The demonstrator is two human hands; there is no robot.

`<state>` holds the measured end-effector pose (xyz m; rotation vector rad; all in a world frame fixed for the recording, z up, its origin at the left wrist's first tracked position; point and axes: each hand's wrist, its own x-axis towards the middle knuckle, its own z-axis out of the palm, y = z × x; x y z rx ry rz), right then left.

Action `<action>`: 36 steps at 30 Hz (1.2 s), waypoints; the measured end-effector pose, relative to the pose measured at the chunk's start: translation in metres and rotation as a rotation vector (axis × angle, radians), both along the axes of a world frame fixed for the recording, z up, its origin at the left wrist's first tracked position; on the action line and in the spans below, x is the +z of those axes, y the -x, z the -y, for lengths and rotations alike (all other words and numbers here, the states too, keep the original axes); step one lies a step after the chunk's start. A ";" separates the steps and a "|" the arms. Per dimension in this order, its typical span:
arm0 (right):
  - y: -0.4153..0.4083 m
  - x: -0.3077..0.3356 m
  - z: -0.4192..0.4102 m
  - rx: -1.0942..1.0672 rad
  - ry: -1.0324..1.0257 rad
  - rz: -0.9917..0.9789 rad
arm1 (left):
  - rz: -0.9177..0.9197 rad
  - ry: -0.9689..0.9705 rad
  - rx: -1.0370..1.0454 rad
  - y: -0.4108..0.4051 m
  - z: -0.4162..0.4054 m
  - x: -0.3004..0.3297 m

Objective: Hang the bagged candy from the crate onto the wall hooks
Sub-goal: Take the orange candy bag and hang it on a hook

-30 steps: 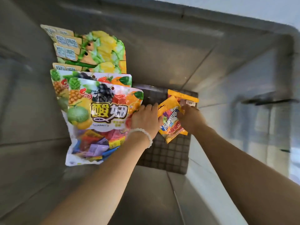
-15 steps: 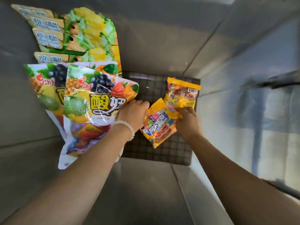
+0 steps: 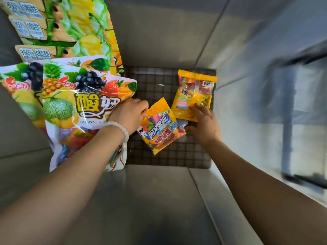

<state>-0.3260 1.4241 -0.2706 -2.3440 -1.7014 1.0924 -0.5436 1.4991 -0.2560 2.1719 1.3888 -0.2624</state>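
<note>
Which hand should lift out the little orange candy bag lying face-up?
Probably the left hand: its fingers already pinch the face-up orange bag's top corner. The right hand touches the other orange bag.

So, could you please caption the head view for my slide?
Both hands in the crate: left hand and right hand each grip a small candy bag.

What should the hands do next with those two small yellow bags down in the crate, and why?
Probably lift both straight up out of the crate. The left hand already pinches the top corner of the front-facing yellow bag, and the right hand has fingers on the lower edge of the back-facing yellow bag. No hooks are in view down here, so the bags must come out first.
</note>
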 end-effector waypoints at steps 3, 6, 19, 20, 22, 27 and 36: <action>0.002 -0.003 0.002 -0.035 -0.057 0.050 | 0.005 -0.016 -0.011 0.002 0.000 0.000; 0.007 -0.006 0.004 -0.071 -0.147 0.079 | 0.022 -0.036 -0.015 0.002 0.000 -0.002; 0.010 -0.001 -0.004 -0.193 -0.222 -0.015 | 0.051 -0.005 0.018 -0.004 0.004 0.005; 0.012 0.005 -0.004 -0.232 -0.196 -0.022 | 0.066 0.003 0.015 -0.006 0.005 0.010; 0.019 0.023 -0.009 -0.310 -0.159 -0.043 | 0.108 0.027 0.001 -0.011 0.009 0.024; 0.023 0.097 -0.025 -0.331 -0.196 -0.112 | 0.210 0.016 -0.010 -0.018 0.033 0.087; -0.002 0.346 -0.021 -0.134 -0.295 -0.157 | 0.314 -0.208 -0.050 -0.028 0.040 0.324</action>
